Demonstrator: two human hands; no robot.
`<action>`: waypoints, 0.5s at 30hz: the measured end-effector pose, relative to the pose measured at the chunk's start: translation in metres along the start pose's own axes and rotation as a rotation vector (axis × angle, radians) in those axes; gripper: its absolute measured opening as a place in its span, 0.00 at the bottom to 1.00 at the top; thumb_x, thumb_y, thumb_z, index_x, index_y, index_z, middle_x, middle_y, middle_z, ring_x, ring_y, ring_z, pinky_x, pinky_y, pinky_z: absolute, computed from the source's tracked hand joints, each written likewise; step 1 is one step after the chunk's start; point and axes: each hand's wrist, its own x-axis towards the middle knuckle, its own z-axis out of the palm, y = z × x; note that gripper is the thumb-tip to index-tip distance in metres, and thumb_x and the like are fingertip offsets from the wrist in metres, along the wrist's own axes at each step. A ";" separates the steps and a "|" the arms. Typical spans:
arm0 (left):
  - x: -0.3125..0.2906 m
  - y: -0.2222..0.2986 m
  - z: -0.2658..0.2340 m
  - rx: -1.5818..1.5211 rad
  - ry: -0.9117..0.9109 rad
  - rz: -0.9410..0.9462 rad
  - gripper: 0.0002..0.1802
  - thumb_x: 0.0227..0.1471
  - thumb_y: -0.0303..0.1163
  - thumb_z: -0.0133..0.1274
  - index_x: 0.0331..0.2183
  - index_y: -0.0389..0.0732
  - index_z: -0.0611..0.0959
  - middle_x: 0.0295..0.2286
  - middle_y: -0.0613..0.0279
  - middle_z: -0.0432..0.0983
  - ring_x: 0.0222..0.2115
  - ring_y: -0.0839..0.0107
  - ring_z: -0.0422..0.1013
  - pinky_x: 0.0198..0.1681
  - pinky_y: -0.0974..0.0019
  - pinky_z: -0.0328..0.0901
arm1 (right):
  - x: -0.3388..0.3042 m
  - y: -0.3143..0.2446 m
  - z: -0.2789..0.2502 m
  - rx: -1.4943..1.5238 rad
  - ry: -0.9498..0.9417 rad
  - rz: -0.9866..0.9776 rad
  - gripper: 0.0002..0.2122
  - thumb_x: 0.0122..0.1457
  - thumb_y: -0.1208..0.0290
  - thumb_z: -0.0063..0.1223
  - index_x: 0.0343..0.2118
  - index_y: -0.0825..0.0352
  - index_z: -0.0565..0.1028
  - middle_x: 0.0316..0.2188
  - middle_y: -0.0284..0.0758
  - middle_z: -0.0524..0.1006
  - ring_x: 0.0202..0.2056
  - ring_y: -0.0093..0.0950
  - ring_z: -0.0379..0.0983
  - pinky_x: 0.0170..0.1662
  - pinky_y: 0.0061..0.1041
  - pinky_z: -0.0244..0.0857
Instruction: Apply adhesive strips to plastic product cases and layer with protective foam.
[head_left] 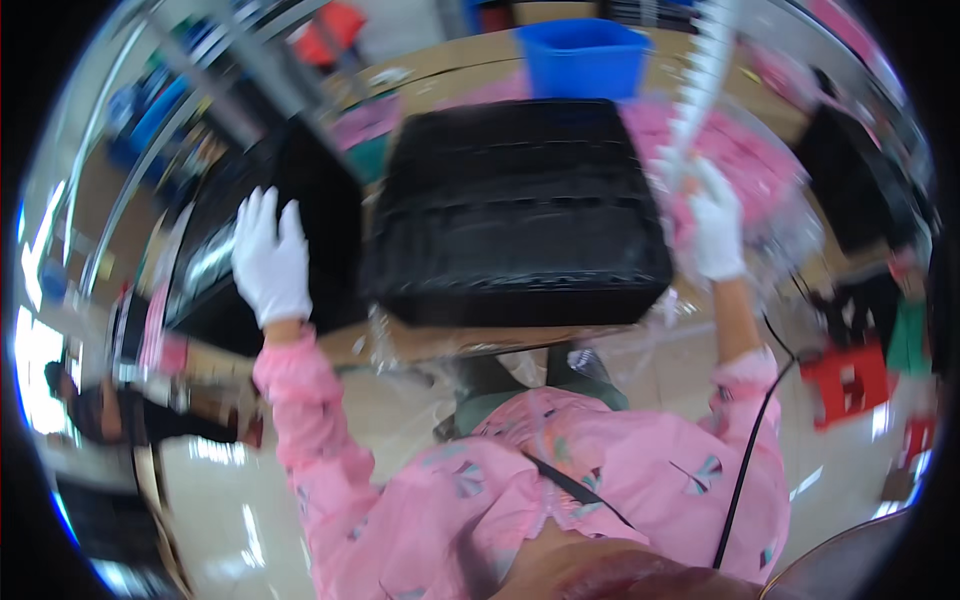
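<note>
A stack of black plastic trays (520, 210) sits in front of me on a wooden table (440, 340). My left hand (270, 262), in a white glove, is flat and open over another black tray stack (300, 210) to the left, fingers spread. My right hand (715, 225), also gloved in white, is closed on a long white ridged strip (700, 80) that rises toward the top of the view. Pink items in clear plastic (745, 165) lie under and beside that hand. The picture is blurred by motion.
A blue bin (585, 55) stands behind the trays. Clear plastic film (420, 340) hangs over the table's near edge. A red stool (850, 380) is on the floor at right, and a black cable (745, 470) runs down my right side.
</note>
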 end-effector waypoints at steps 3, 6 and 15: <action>-0.019 0.087 0.021 -0.728 0.054 -0.136 0.15 0.51 0.25 0.52 0.44 0.36 0.79 0.46 0.55 0.72 0.48 0.65 0.69 0.53 0.67 0.59 | 0.002 -0.072 -0.046 -0.363 0.014 -0.028 0.13 0.58 0.73 0.49 0.43 0.78 0.71 0.35 0.45 0.77 0.33 0.29 0.76 0.38 0.22 0.70; 0.009 0.111 -0.032 -0.985 -0.126 -0.040 0.16 0.51 0.22 0.52 0.44 0.33 0.78 0.44 0.57 0.74 0.46 0.71 0.69 0.51 0.71 0.60 | -0.032 -0.034 -0.018 -0.017 0.130 0.097 0.13 0.56 0.73 0.54 0.41 0.76 0.73 0.29 0.43 0.78 0.28 0.29 0.76 0.34 0.24 0.71; 0.043 0.221 -0.044 -0.813 -0.033 0.630 0.15 0.48 0.33 0.57 0.38 0.34 0.81 0.32 0.56 0.79 0.32 0.77 0.76 0.37 0.76 0.68 | -0.072 -0.048 0.017 -0.848 0.092 -0.197 0.08 0.55 0.72 0.51 0.37 0.67 0.75 0.22 0.38 0.78 0.21 0.28 0.75 0.26 0.23 0.66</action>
